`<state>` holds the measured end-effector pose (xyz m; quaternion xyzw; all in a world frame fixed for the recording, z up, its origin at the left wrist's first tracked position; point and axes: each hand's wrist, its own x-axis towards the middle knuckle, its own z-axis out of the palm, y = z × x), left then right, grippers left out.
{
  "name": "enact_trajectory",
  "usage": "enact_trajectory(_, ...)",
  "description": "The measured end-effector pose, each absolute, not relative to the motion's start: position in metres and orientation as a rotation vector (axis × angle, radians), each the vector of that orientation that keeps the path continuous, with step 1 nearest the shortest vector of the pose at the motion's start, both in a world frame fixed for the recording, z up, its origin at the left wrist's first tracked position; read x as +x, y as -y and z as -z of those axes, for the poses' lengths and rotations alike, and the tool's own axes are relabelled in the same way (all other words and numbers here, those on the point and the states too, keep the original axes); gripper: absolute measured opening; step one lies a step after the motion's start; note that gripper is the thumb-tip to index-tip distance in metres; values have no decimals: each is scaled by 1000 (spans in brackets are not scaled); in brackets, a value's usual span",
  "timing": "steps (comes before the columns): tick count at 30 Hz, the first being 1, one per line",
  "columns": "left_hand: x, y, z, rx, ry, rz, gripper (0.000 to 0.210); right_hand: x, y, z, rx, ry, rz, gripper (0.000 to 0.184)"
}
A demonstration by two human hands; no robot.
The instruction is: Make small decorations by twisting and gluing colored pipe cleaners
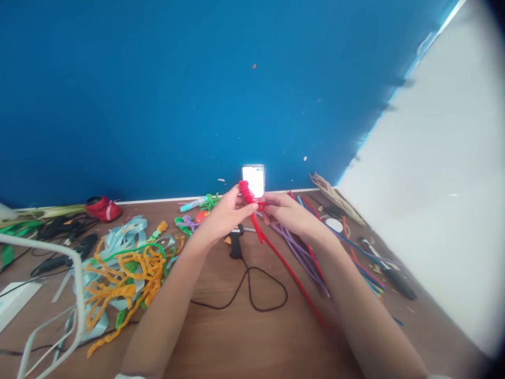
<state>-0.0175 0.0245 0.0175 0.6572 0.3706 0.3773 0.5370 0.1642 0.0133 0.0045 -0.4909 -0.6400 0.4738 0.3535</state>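
Observation:
Between my two hands is a red pipe cleaner piece [245, 191], wound into a thick coil at its top, with loose red strands hanging below. My left hand [232, 210] pinches the coil between thumb and fingers. My right hand [284, 211] is closed on a red strand that runs sideways from the coil. One long red pipe cleaner [288, 269] trails down to the lower right over the table. Just behind the coil, a lit phone [257, 181] leans against the wall. Beneath my hands lies a black glue gun [235, 243] with its cord looping forward.
Orange fuzzy stems [136, 268] and light blue ribbon [128, 234] heap on the left, beside a white frame [79, 284]. Purple pipe cleaners [302, 258] and a dark-handled tool [398, 281] lie to the right. A red pouch-like item [104, 209] sits at the blue wall [177, 105].

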Motion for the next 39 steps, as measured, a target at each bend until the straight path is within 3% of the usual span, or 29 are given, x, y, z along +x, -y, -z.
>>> enact_trajectory(7,-14,-22,-21,1527,-843,-871,30,166,-13,-6,-1252,1724,-990,10)
enact_trajectory(14,-18,-25,-19,1646,-921,-927,25,161,-6,-13,-1137,1620,-1297,11)
enact_trajectory(24,-22,-19,-25,1706,-935,-801,27,162,-6,-15,-1109,1783,-1073,11)
enact_trajectory(35,-30,-14,-42,1776,-964,-659,30,163,-10,-11,-1216,1717,-1053,14)
enact_trajectory(39,-31,-18,-36,1783,-958,-674,31,160,-6,-15,-1185,1650,-1231,12)
